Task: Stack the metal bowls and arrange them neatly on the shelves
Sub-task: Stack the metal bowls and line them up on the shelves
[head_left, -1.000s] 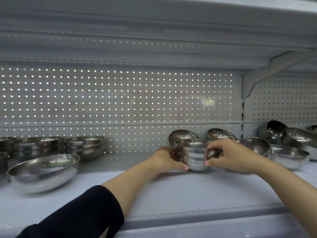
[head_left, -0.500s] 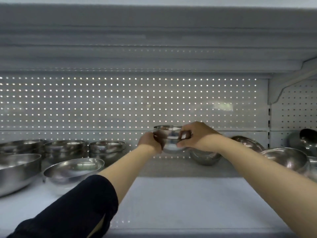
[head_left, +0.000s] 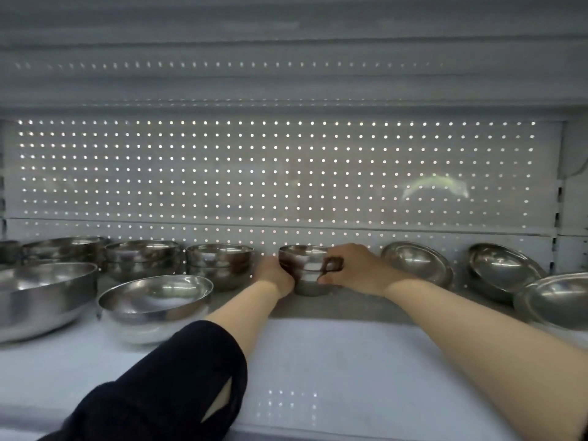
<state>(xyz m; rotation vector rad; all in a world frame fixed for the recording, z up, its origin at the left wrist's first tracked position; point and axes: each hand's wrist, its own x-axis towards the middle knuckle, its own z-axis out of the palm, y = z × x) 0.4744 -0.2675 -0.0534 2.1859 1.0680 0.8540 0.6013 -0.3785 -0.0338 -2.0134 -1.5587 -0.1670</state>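
Where the view blurs or things overlap: the far-left bowls (head_left: 9,251) run off the frame edge, and the large bowl (head_left: 44,297) at front left is cut by it too; the shelf above is smeared by motion.
Hidden parts: the left side of the small bowl stack (head_left: 304,270) sits behind the left hand (head_left: 274,275), and its right side behind the right hand (head_left: 356,270); how many bowls are nested in it is hard to tell, at least two bands show.
Left hand fingers: curled round the left wall of the stack, fingertips out of sight behind it.
Right hand fingers (head_left: 332,265): wrapped on the right wall of the stack, thumb at the rim, holding it narrow between thumb and fingers.
Stack position: at the back of the shelf (head_left: 318,361), close to the perforated back panel (head_left: 286,173); whether its base touches the shelf cannot be told for sure.
Left neighbours: a nested stack (head_left: 219,264) just beside the left hand, another stack (head_left: 143,259) further left, a wide bowl (head_left: 156,300) in front of them.
Right neighbours: two tilted bowls, one (head_left: 416,262) near the right hand, one (head_left: 502,268) further right, and a bowl (head_left: 556,300) cut off by the right edge.
Sleeve: a dark sleeve (head_left: 165,386) covers the left upper forearm.
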